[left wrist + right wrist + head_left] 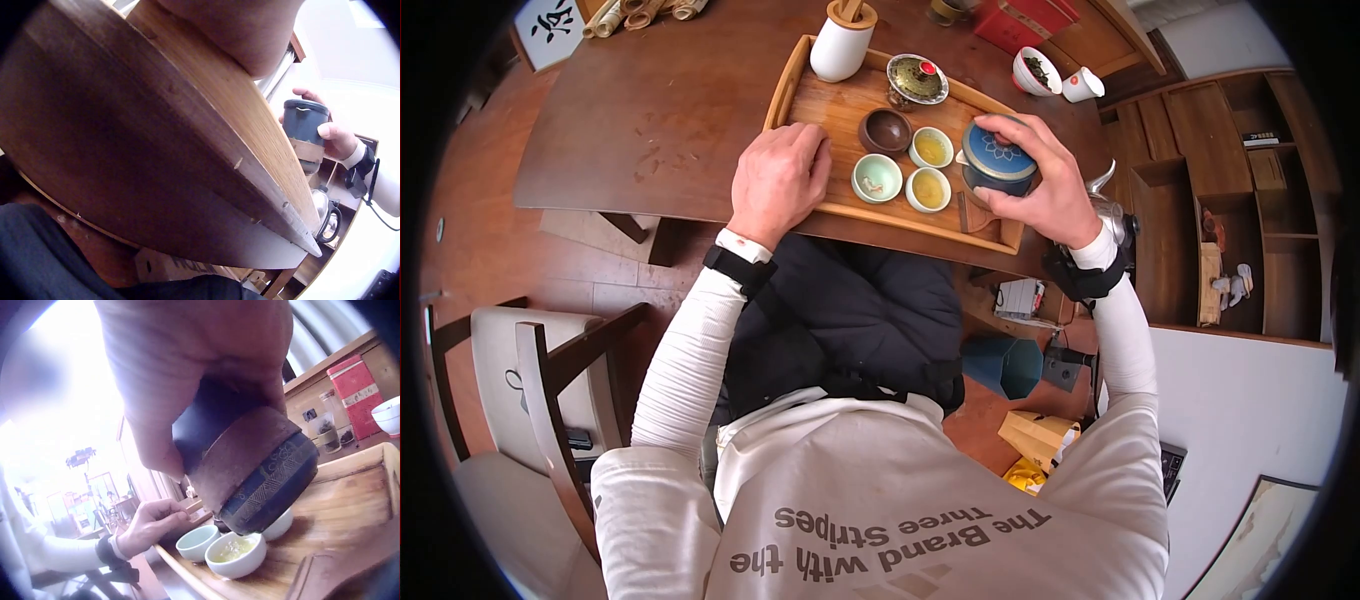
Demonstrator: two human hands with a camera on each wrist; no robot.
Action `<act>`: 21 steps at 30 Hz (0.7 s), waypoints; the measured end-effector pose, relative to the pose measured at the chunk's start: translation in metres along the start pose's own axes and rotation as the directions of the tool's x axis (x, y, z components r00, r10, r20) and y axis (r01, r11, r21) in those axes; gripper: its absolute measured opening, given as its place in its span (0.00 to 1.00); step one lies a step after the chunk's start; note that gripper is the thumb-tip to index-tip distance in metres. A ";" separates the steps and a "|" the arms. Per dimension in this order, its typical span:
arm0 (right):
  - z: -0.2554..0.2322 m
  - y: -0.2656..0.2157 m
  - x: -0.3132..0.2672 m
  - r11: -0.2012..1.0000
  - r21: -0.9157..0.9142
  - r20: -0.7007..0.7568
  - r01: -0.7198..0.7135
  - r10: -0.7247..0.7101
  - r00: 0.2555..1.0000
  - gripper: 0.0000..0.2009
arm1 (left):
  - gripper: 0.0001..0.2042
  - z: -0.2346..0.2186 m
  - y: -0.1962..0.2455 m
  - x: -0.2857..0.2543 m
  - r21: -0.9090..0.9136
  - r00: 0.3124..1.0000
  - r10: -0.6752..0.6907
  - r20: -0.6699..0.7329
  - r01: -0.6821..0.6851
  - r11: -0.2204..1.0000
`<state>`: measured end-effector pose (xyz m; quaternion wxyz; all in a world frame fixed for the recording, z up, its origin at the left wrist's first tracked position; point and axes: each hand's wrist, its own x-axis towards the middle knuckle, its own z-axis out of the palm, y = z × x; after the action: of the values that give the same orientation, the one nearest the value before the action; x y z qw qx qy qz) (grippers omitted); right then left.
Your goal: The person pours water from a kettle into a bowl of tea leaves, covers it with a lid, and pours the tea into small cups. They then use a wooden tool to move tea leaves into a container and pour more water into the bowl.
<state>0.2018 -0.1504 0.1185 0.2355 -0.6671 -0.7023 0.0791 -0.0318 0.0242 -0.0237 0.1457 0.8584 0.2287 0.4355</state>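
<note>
Blue with a brown band, the lidded vessel (998, 165) is clamped in the right hand (1055, 180), fingers over the lid and thumb against the side — a grip that probably steadies the lid while leaving the small spout (962, 157) free toward the two cups of yellow liquid (931, 148) (928, 190) just left of the grip. Well to its left, the left hand (780, 180) rests bent-fingered at the wooden tray (890, 219), perhaps to steady it (whether it clasps the rim, I cannot tell).

Glossy white cup (928, 189)—smooth wooden tray (837, 110)—matt cloth shirt (870, 480).
</note>
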 end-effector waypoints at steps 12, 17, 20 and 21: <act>0.022 -0.032 0.031 0.926 -0.293 0.166 0.240 -0.198 0.966 0.34 | 0.05 0.000 0.000 0.000 -0.006 1.000 -0.011 -0.011 0.011 1.000; 0.031 -0.031 0.036 0.863 -0.375 0.216 0.338 -0.274 0.937 0.36 | 0.06 0.000 -0.001 0.000 -0.009 1.000 -0.009 -0.010 0.009 1.000; 0.029 -0.032 0.040 0.849 -0.399 0.225 0.346 -0.275 0.935 0.36 | 0.06 0.001 -0.002 -0.001 -0.014 1.000 -0.006 -0.011 0.006 1.000; 0.028 -0.033 0.040 0.849 -0.399 0.227 0.347 -0.275 0.934 0.36 | 0.06 0.001 -0.002 -0.002 -0.012 1.000 -0.006 -0.006 0.006 1.000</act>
<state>0.1605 -0.1085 0.1173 0.0334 -0.5710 -0.8178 -0.0643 -0.0327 0.0253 -0.0261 0.1517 0.8555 0.2292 0.4389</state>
